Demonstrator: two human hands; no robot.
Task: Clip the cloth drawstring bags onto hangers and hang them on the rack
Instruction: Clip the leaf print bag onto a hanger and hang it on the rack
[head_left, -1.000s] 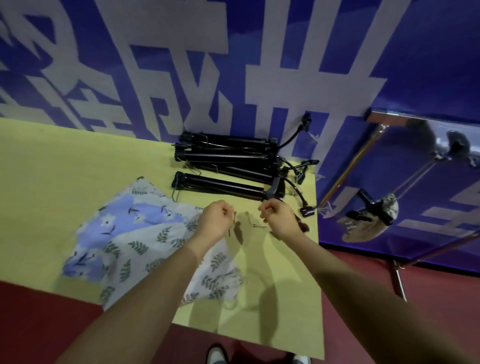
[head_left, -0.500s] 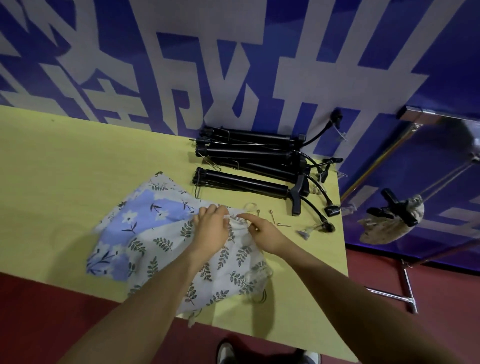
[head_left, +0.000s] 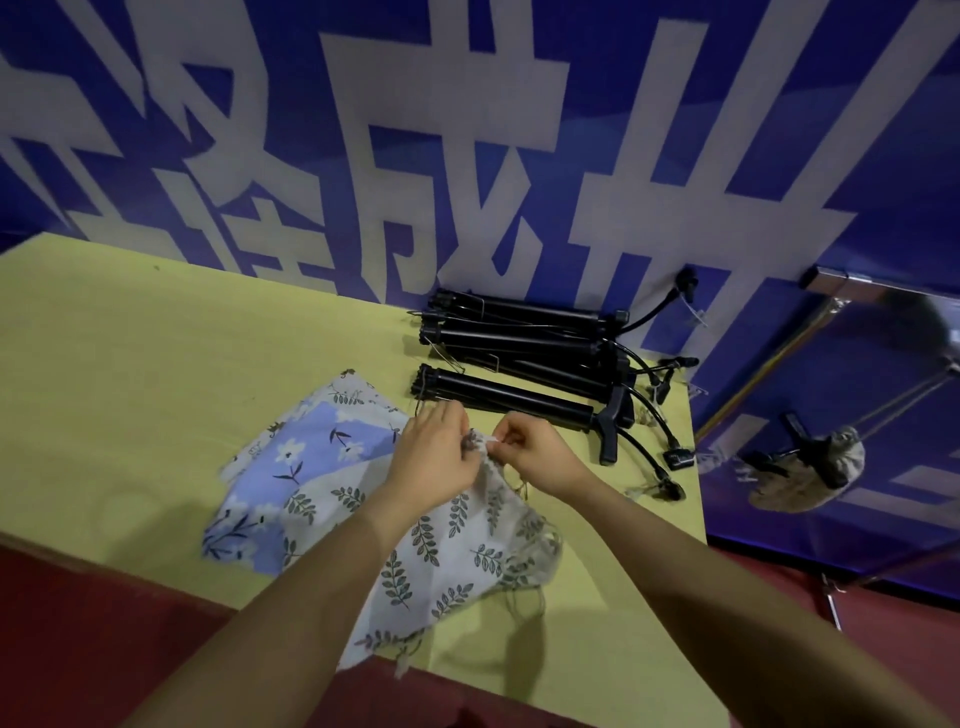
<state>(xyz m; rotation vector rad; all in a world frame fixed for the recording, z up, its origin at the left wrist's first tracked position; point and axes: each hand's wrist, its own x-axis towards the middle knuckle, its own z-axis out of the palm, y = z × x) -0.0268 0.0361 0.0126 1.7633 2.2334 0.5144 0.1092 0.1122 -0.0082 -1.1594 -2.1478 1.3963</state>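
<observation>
A white drawstring bag with a grey leaf print (head_left: 447, 551) lies on the yellow table (head_left: 156, 395), partly over a blue flowered bag (head_left: 311, 457). My left hand (head_left: 434, 462) and my right hand (head_left: 535, 452) meet at the leaf bag's top edge, both pinching the gathered cloth there. A small white piece shows between the fingertips; what it is cannot be told. A pile of black hangers (head_left: 524, 358) lies just behind the hands. At the far right a metal rack (head_left: 852, 306) carries a hanger with a beige bag (head_left: 810, 473) clipped to it.
A blue wall with large white characters (head_left: 467, 156) rises straight behind the table. The table's right edge runs close to the rack. Red floor (head_left: 78, 639) shows in front of the table and under the rack. The hanger clips (head_left: 675, 460) stick out toward the table's right edge.
Both hands came down from above the table onto the leaf bag and closed on its top edge. The view shifted left and closer.
</observation>
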